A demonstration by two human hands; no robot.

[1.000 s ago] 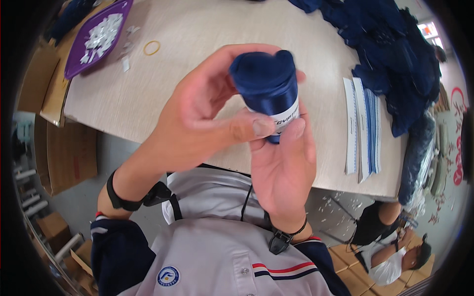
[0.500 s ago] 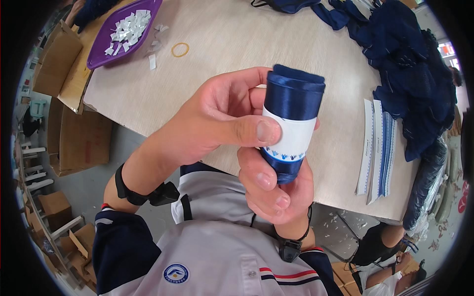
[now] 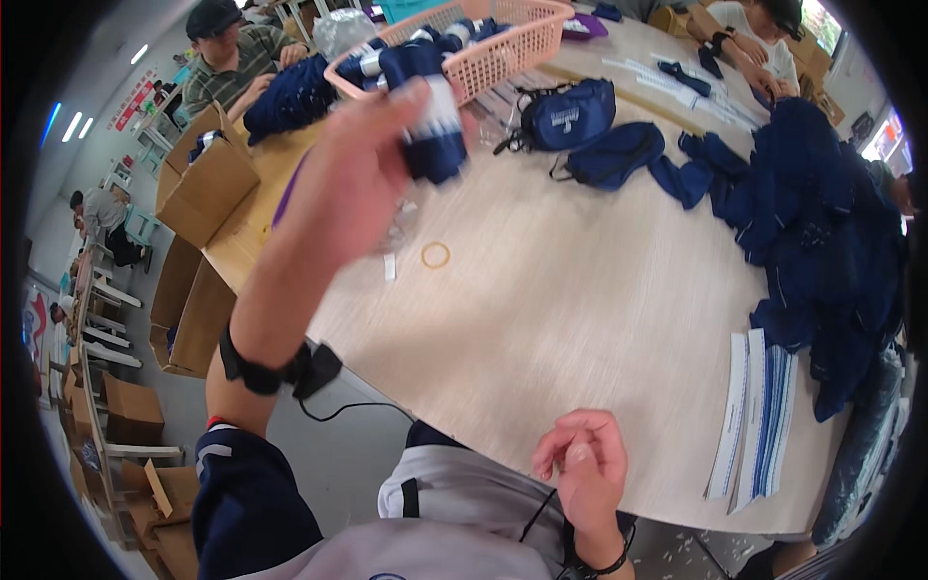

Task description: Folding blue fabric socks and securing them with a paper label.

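Note:
My left hand [image 3: 353, 179], blurred by motion, reaches forward and grips a navy rolled cloth bundle [image 3: 435, 155] with a white paper band round its middle. The bundle is in front of a pink plastic basket [image 3: 517, 56], which holds several similar banded rolls. It covers part of the basket's near side. Close to the table's near edge, my right hand [image 3: 588, 469] is loosely curled with nothing visible in it.
White-and-blue paper strips [image 3: 768, 420] lie at the right, below a heap of navy fabric [image 3: 807, 203]. Navy pouches [image 3: 570, 116] sit beyond a yellow rubber band [image 3: 436, 255]. A cardboard box [image 3: 203, 184] stands left. Other people work across the table.
My left hand has carried the banded roll forward and left toward the basket. My right hand has let go of it and dropped back near the table edge. The view has shifted farther out.

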